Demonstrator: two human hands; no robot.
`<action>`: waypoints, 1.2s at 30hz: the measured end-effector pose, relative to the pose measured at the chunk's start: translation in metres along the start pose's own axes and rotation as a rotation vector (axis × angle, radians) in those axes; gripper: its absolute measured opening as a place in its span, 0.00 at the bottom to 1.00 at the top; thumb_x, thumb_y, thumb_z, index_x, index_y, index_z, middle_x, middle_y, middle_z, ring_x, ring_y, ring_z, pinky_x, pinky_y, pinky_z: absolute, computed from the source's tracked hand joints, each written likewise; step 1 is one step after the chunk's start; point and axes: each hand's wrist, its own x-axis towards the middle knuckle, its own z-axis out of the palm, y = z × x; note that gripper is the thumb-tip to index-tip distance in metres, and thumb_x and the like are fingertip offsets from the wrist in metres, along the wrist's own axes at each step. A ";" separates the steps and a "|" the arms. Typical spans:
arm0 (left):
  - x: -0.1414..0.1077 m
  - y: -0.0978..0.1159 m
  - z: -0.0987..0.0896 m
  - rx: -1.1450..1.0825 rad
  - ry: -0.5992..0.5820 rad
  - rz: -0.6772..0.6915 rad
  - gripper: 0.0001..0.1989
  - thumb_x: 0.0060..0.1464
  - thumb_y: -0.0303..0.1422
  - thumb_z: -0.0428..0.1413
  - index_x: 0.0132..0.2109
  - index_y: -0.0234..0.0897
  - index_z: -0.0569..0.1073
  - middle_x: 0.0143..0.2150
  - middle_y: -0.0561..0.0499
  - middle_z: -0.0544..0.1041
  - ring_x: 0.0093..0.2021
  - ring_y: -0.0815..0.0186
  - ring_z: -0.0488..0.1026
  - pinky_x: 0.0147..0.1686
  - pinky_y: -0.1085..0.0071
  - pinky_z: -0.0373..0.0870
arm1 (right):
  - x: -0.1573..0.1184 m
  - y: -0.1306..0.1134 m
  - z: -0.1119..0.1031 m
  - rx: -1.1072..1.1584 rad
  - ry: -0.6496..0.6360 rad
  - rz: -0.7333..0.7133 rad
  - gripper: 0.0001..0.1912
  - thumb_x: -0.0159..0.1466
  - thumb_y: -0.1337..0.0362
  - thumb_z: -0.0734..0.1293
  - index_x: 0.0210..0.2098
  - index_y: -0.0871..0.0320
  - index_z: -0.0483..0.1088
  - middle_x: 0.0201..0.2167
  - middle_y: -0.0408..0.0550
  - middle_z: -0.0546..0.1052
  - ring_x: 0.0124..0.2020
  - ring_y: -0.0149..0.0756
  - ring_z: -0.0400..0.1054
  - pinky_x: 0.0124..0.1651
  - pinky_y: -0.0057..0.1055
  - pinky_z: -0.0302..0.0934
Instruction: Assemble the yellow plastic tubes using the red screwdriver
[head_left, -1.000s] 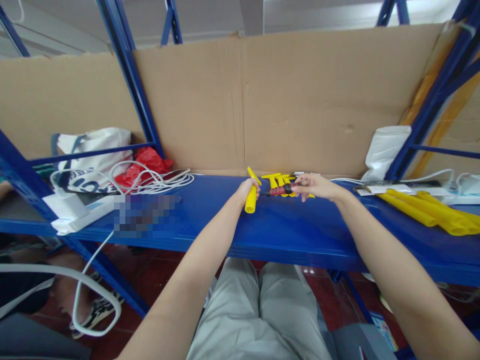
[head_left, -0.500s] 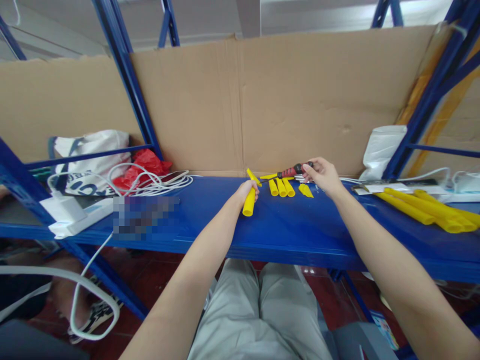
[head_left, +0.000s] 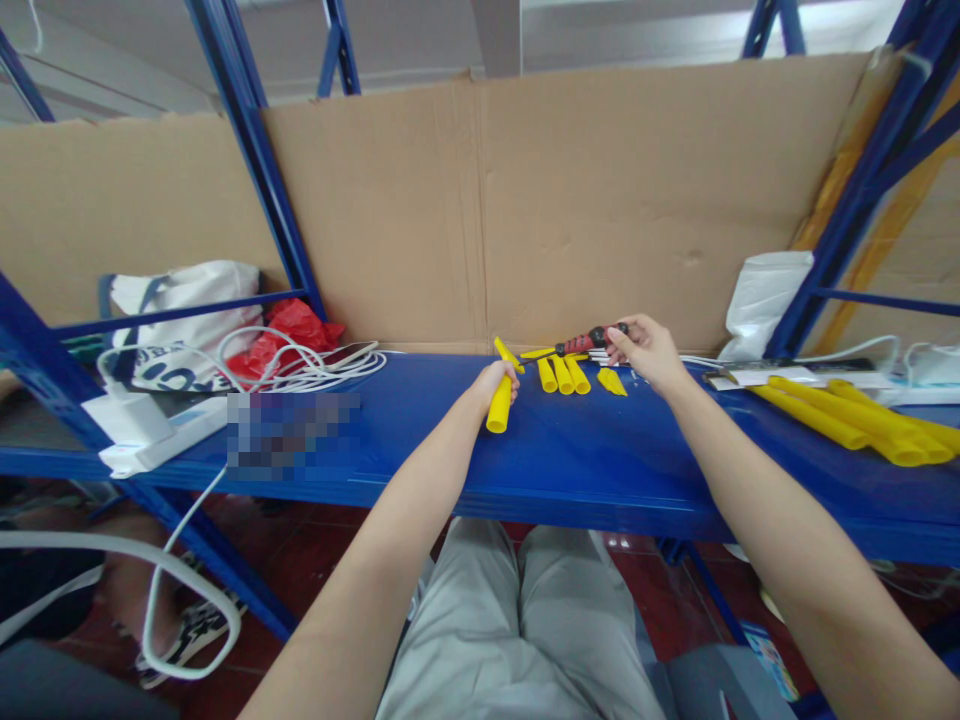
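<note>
My left hand (head_left: 495,383) is wrapped round a yellow tube (head_left: 498,415), whose open end points toward me while its far end shows beyond my fingers. The fingers of my right hand (head_left: 643,347) pinch the rear end of a red-and-black screwdriver (head_left: 581,344). Its thin dark shaft points left, with the tip close to the far part of the held tube; whether they touch I cannot tell. Under and in front of the screwdriver lie several short yellow tubes (head_left: 562,376) side by side. A cut yellow piece (head_left: 612,381) rests just to their right.
Longer yellow tubes (head_left: 855,420) lie at the right of the blue shelf (head_left: 600,470). A cardboard sheet (head_left: 600,200) stands behind. On the left are a white power strip (head_left: 172,440), coiled white cable (head_left: 300,372), a red bag (head_left: 296,325) and a cloth bag (head_left: 202,290).
The screwdriver's shaft has shifted slightly, its tip a little higher near the tube's far part. Both hands keep their grip in almost the same place.
</note>
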 end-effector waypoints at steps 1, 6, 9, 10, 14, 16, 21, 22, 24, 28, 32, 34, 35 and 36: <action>-0.002 0.001 0.001 -0.005 -0.004 -0.003 0.09 0.38 0.25 0.50 0.31 0.38 0.62 0.14 0.58 0.58 0.10 0.71 0.55 0.10 0.76 0.51 | -0.001 -0.001 0.000 -0.008 -0.001 0.007 0.25 0.51 0.44 0.72 0.35 0.54 0.62 0.20 0.41 0.72 0.19 0.34 0.69 0.27 0.34 0.66; -0.009 0.007 0.003 0.005 -0.044 -0.046 0.07 0.36 0.25 0.49 0.27 0.40 0.60 0.12 0.56 0.57 0.10 0.69 0.55 0.09 0.75 0.50 | 0.000 -0.001 -0.005 -0.036 0.012 0.054 0.22 0.53 0.46 0.71 0.35 0.53 0.62 0.22 0.41 0.72 0.21 0.34 0.68 0.30 0.35 0.67; -0.012 0.009 0.003 0.031 -0.067 -0.047 0.06 0.37 0.25 0.48 0.26 0.40 0.60 0.12 0.56 0.57 0.10 0.69 0.55 0.10 0.75 0.52 | 0.004 0.003 -0.008 -0.035 0.018 0.073 0.19 0.55 0.49 0.70 0.36 0.52 0.62 0.22 0.40 0.70 0.20 0.32 0.65 0.28 0.34 0.64; -0.012 0.009 0.003 0.042 -0.075 -0.050 0.06 0.37 0.25 0.48 0.26 0.40 0.60 0.12 0.56 0.57 0.10 0.69 0.55 0.10 0.74 0.53 | 0.005 0.004 -0.009 -0.036 0.023 0.082 0.18 0.56 0.50 0.69 0.37 0.52 0.62 0.22 0.40 0.69 0.20 0.32 0.64 0.27 0.33 0.63; -0.013 0.008 0.004 0.073 -0.127 -0.083 0.07 0.39 0.26 0.49 0.24 0.41 0.57 0.12 0.56 0.57 0.10 0.69 0.55 0.10 0.74 0.52 | 0.006 0.008 -0.009 -0.130 0.081 0.119 0.15 0.60 0.50 0.63 0.41 0.52 0.61 0.22 0.40 0.65 0.23 0.36 0.63 0.31 0.36 0.62; -0.013 0.008 0.005 0.082 -0.149 -0.100 0.07 0.39 0.26 0.49 0.23 0.41 0.57 0.11 0.55 0.57 0.10 0.69 0.55 0.09 0.74 0.51 | 0.003 0.007 -0.008 -0.250 0.141 0.073 0.15 0.62 0.48 0.60 0.39 0.53 0.61 0.23 0.42 0.66 0.27 0.39 0.65 0.36 0.38 0.63; -0.017 0.008 0.009 0.080 -0.155 -0.105 0.07 0.39 0.26 0.49 0.23 0.41 0.56 0.11 0.55 0.57 0.09 0.69 0.55 0.09 0.75 0.51 | 0.000 0.006 -0.007 -0.432 0.255 -0.060 0.20 0.62 0.42 0.58 0.33 0.53 0.61 0.29 0.48 0.70 0.37 0.41 0.66 0.44 0.37 0.61; -0.017 0.007 0.010 0.077 -0.152 -0.099 0.07 0.39 0.26 0.48 0.23 0.41 0.56 0.11 0.55 0.56 0.09 0.69 0.54 0.09 0.75 0.51 | 0.000 0.006 -0.007 -0.415 0.262 -0.066 0.20 0.62 0.42 0.58 0.34 0.53 0.61 0.29 0.47 0.70 0.36 0.40 0.66 0.43 0.37 0.62; -0.019 0.007 0.011 0.071 -0.148 -0.091 0.07 0.39 0.25 0.48 0.23 0.41 0.56 0.10 0.55 0.56 0.09 0.69 0.54 0.09 0.75 0.51 | 0.000 0.005 -0.005 -0.342 0.243 -0.053 0.19 0.61 0.44 0.58 0.37 0.53 0.61 0.30 0.45 0.70 0.33 0.38 0.66 0.40 0.36 0.62; -0.019 0.006 0.011 0.058 -0.135 -0.082 0.07 0.39 0.26 0.48 0.24 0.41 0.56 0.10 0.55 0.56 0.09 0.69 0.54 0.09 0.76 0.50 | 0.000 0.003 -0.003 -0.298 0.209 -0.015 0.19 0.61 0.44 0.59 0.38 0.53 0.61 0.28 0.44 0.68 0.30 0.37 0.65 0.38 0.36 0.62; -0.016 0.005 0.010 0.058 -0.132 -0.074 0.07 0.37 0.25 0.48 0.24 0.41 0.57 0.11 0.56 0.56 0.09 0.70 0.54 0.09 0.75 0.50 | 0.000 0.002 -0.004 -0.374 0.289 -0.054 0.19 0.60 0.43 0.60 0.31 0.54 0.62 0.28 0.46 0.69 0.35 0.39 0.65 0.44 0.37 0.61; -0.014 0.003 0.010 0.059 -0.123 -0.068 0.07 0.36 0.25 0.49 0.25 0.41 0.58 0.11 0.56 0.56 0.10 0.70 0.54 0.09 0.75 0.51 | 0.001 0.003 -0.004 -0.328 0.287 -0.064 0.18 0.59 0.45 0.62 0.34 0.54 0.63 0.30 0.47 0.70 0.36 0.39 0.65 0.43 0.37 0.62; -0.012 0.002 0.010 0.053 -0.113 -0.056 0.07 0.36 0.25 0.49 0.25 0.40 0.59 0.12 0.57 0.57 0.10 0.70 0.55 0.10 0.75 0.51 | 0.001 0.004 -0.003 -0.293 0.261 -0.055 0.19 0.58 0.45 0.63 0.37 0.54 0.63 0.31 0.46 0.70 0.35 0.39 0.65 0.42 0.37 0.62; -0.010 0.000 0.010 0.044 -0.103 -0.040 0.07 0.36 0.26 0.50 0.26 0.40 0.59 0.12 0.57 0.57 0.10 0.70 0.55 0.10 0.75 0.51 | 0.000 0.004 -0.003 -0.266 0.231 -0.042 0.20 0.59 0.45 0.63 0.40 0.54 0.63 0.31 0.46 0.70 0.34 0.39 0.65 0.41 0.37 0.62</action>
